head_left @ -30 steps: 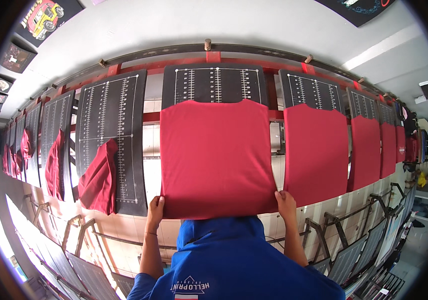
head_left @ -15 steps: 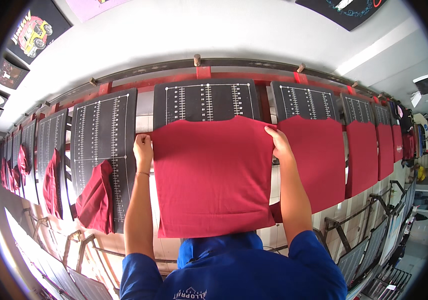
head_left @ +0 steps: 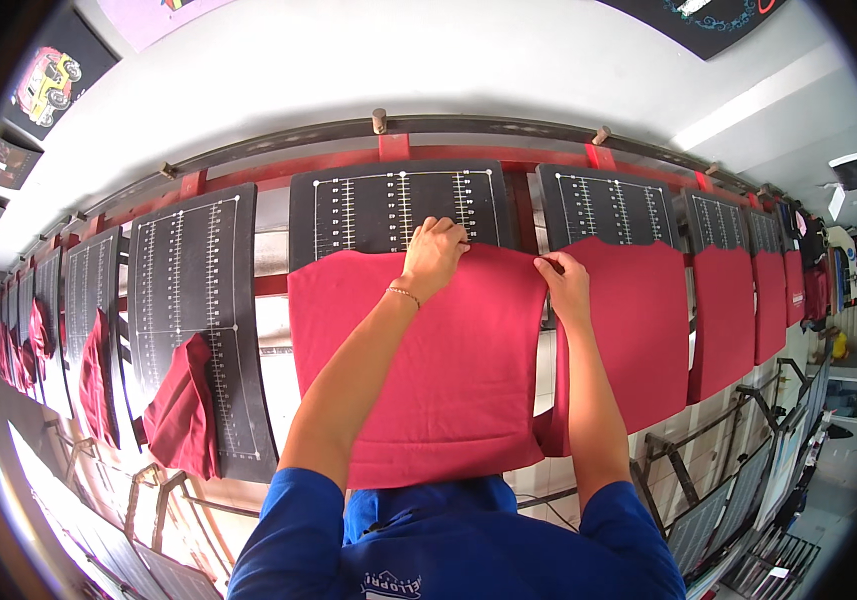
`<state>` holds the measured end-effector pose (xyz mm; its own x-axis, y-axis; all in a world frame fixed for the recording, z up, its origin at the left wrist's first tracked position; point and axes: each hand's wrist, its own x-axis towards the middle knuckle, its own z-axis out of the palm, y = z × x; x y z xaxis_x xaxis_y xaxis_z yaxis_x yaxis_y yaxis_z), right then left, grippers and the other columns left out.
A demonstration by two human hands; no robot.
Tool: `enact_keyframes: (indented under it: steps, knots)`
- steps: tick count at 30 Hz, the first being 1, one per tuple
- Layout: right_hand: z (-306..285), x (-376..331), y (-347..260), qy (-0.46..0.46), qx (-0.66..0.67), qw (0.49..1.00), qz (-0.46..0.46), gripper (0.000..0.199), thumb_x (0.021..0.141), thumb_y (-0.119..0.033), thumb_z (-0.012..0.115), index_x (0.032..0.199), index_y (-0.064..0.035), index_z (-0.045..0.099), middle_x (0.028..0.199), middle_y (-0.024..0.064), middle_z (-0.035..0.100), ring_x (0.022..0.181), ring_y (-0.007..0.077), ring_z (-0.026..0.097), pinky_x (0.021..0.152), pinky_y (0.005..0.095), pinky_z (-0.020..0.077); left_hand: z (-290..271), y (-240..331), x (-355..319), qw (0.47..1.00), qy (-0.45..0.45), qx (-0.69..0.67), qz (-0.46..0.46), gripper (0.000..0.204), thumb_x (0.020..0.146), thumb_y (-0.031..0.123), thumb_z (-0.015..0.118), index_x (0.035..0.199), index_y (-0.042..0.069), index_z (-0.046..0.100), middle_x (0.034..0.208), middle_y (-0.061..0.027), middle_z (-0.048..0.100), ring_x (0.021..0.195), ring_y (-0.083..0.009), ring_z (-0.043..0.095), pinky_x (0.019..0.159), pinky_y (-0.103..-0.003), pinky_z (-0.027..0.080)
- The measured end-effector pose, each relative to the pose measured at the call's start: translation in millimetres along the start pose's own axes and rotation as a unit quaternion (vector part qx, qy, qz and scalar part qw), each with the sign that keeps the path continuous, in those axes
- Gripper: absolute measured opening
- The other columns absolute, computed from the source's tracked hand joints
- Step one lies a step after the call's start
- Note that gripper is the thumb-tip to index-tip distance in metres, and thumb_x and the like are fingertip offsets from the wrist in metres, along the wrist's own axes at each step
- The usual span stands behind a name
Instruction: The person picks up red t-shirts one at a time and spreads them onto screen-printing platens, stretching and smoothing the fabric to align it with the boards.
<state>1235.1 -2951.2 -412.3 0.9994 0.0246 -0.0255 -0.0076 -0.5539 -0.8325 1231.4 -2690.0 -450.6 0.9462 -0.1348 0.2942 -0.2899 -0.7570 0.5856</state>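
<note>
Smoothing looks to be the step in hand: the left hand (head_left: 436, 252) presses flat and the right hand (head_left: 566, 285) pinches the top edge of the red cloth shirt (head_left: 429, 370) draped over the black ruled printing board (head_left: 399, 208), which next wants squaring to the markings.

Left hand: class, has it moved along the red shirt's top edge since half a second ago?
Yes. The left hand has slid from the red shirt's left corner to mid-edge, below the black ruled board.

red shirt (head_left: 449, 380) hides black board's (head_left: 389, 205) lower half
</note>
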Motion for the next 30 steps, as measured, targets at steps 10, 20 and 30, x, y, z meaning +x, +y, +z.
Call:
enact_keyframes:
  steps: [10, 20, 30]
  knots:
    - [24.5, 16.5, 22.0, 0.069, -0.211, 0.974, -0.034, 0.019, 0.089, -0.028, 0.074, 0.086, -0.0096, 0.075, 0.08, 0.0059, 0.066, 0.085, 0.0259, 0.062, 0.076, 0.0408, 0.0496, 8.8, -7.2, 6.9, 1.0, 0.011, 0.01, -0.006, 0.008, 0.087, 0.015, 0.071, 0.089, 0.007, 0.067, 0.092, -0.0069, 0.061, 0.09, -0.0295, 0.057, 0.085, -0.042, 0.049]
    - [24.1, -95.9, 41.2, 0.089, -0.108, 0.979, -0.145, 0.033, 0.099, -0.018, 0.062, 0.126, 0.001, 0.059, 0.117, 0.0194, 0.063, 0.109, 0.0384, 0.059, 0.095, 0.0459, 0.0473, -102.5, -16.1, -142.4, 0.963, 0.159, 0.07, -0.205, 0.034, 0.089, 0.012, 0.071, 0.122, 0.004, 0.064, 0.127, -0.0185, 0.06, 0.12, -0.0371, 0.055, 0.102, -0.049, 0.045]
    - [-0.8, -298.2, 135.3, -0.087, 0.46, 0.804, 0.368, 0.05, 0.107, -0.043, 0.047, 0.138, -0.0043, 0.055, 0.129, 0.0108, 0.066, 0.114, 0.0244, 0.066, 0.096, 0.0394, 0.0543, -106.0, -16.5, -419.0, 0.654, 0.1, -0.469, -0.585, 0.057, 0.108, 0.051, 0.044, 0.117, -0.002, 0.063, 0.1, -0.0089, 0.069, 0.088, -0.0152, 0.064, 0.076, -0.033, 0.055]
